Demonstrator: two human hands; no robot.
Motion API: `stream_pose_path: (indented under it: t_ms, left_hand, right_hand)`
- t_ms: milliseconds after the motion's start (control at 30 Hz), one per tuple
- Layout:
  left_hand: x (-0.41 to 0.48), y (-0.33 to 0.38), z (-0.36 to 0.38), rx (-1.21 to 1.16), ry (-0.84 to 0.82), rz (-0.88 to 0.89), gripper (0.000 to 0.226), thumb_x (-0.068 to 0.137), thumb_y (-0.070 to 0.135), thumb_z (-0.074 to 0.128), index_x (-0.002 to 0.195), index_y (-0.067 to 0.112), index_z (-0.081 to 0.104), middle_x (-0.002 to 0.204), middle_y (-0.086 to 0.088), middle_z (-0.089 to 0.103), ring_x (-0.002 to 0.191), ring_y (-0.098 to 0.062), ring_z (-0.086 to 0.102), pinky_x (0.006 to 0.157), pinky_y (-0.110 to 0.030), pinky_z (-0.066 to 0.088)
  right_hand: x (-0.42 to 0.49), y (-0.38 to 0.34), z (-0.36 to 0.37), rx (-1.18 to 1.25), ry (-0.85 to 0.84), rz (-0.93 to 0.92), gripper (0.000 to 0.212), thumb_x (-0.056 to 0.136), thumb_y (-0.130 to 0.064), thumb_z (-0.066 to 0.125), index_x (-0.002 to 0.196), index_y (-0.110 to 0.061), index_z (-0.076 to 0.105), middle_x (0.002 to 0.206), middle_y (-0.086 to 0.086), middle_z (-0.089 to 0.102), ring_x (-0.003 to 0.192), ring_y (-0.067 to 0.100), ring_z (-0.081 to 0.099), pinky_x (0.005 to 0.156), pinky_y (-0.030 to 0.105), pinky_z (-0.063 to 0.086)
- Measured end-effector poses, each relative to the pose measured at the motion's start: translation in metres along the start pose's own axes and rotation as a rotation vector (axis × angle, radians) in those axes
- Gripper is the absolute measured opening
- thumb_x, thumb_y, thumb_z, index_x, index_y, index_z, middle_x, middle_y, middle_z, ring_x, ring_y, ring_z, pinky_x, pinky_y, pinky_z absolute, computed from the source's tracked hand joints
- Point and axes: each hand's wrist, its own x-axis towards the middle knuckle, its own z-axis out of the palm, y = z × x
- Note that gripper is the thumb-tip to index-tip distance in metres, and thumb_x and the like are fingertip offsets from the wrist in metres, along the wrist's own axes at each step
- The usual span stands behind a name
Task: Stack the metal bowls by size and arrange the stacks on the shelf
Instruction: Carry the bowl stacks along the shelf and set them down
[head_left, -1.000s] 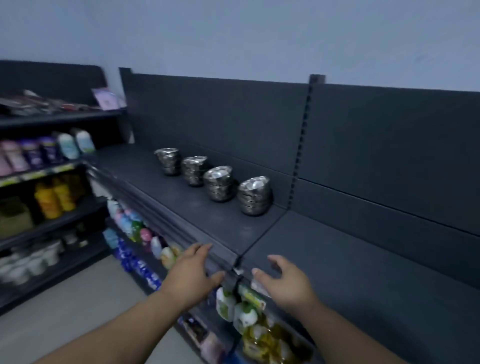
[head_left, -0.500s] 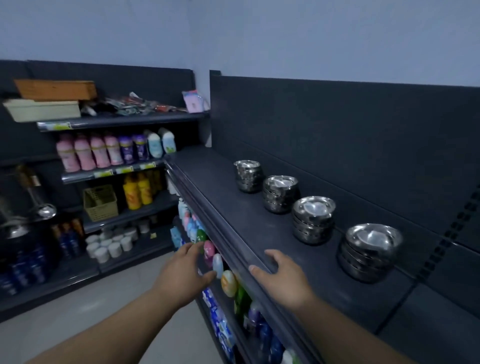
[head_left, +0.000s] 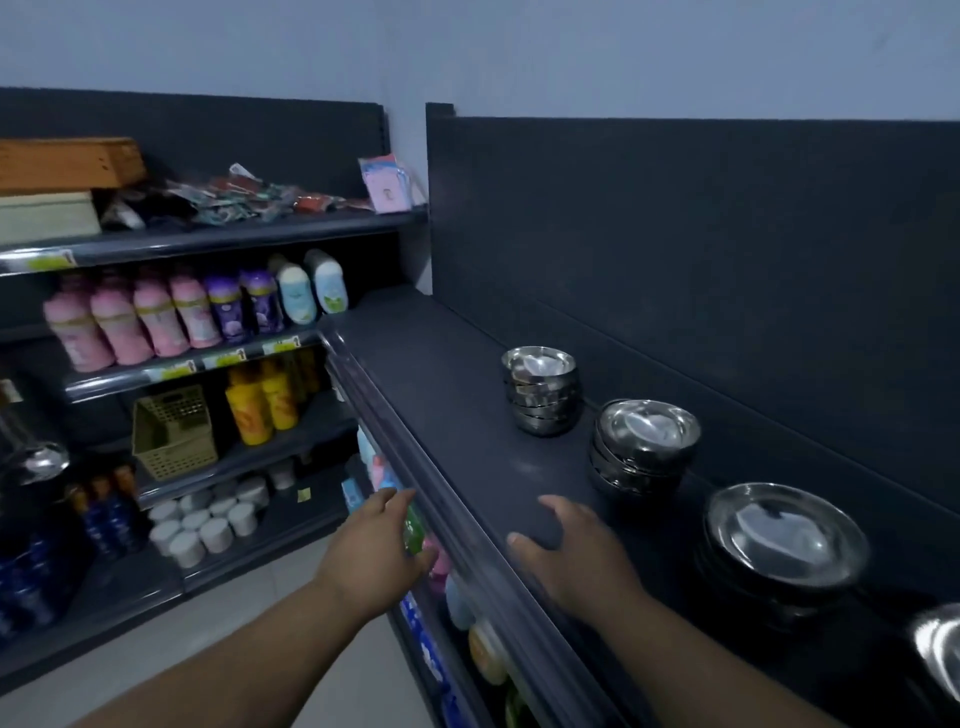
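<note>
Steel, polished: nested metal bowls stand in a row along the back of the dark shelf (head_left: 441, 395), close to its back panel. The far stack (head_left: 540, 389) is upright and several bowls deep. The second stack (head_left: 644, 447) stands just beside it, apart, its upper bowls sitting slightly askew. The third stack (head_left: 784, 540) looks wider and lower. The fourth stack (head_left: 940, 660) is cut off by the right edge of the view, only part of its rim showing. Each stack looks broader the nearer it stands.

The right hand (head_left: 571, 556) is palm down over the front part of the shelf, with its fingers loosely spread and holding nothing. It lies near the second stack but apart from it. Whether the palm rests on the shelf I cannot tell.

The left hand (head_left: 374, 551) is off the shelf, just outside its front rail (head_left: 415, 467), in front of the coloured goods on the tier below. Its fingers are extended and relaxed and it holds nothing.

The side unit to the left carries:
- pink bottles (head_left: 130, 322), purple bottles (head_left: 244, 306) and pale blue bottles (head_left: 311, 286) on one tier
- yellow bottles (head_left: 260, 400) and a tan basket (head_left: 174, 431) below them
- white tubs (head_left: 208, 519) lower still
- a wooden box (head_left: 67, 163) and loose packets (head_left: 244, 200) on the top tier
</note>
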Motion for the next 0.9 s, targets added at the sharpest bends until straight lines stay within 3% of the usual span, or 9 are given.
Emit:
stream_pose_path:
  t_ms: [233,433,633,900]
  left_hand:
    - [0.133,-0.047,-0.024,0.191,-0.069,0.272,0.080,0.086,0.057,0.052,0.151,0.026,0.018,0.157,-0.003,0.022,0.142,-0.023,0.026,0.117,-0.036,0.024]
    - [0.213,-0.063,-0.031,0.248,-0.116,0.474,0.080,0.087,0.059,0.050,0.153,0.027,0.015,0.158,-0.001,0.019,0.144,-0.021,0.022,0.118,-0.034,0.022]
    - [0.264,-0.041,-0.012,0.182,-0.158,0.588,0.083,0.084,0.063,0.052,0.152,0.029,0.019,0.159,-0.002,0.019,0.144,-0.021,0.024,0.117,-0.036,0.024]
    - [0.314,0.006,0.004,0.059,-0.223,0.713,0.105,0.070,0.069,0.064,0.152,0.025,0.015,0.158,0.001,0.021,0.144,-0.017,0.023,0.118,-0.031,0.022]
  right_hand:
    - [0.071,-0.034,0.017,-0.248,0.122,0.078,0.071,0.088,-0.059,0.052,0.148,-0.026,0.030,0.151,-0.003,0.032,0.136,0.018,0.034,0.108,0.033,0.038]
    - [0.101,-0.039,0.029,-0.408,0.113,0.194,0.078,0.089,-0.061,0.049,0.151,-0.021,0.024,0.153,-0.002,0.027,0.140,0.020,0.029,0.113,0.031,0.033]
    - [0.127,-0.029,0.031,-0.342,0.185,0.267,0.086,0.086,-0.059,0.055,0.151,-0.015,0.021,0.152,0.002,0.031,0.141,0.017,0.031,0.115,0.024,0.027]
    - [0.161,-0.020,0.023,-0.087,0.336,0.411,0.116,0.076,-0.057,0.071,0.154,-0.012,-0.003,0.155,0.009,0.033,0.137,0.017,0.042,0.109,0.021,0.031]
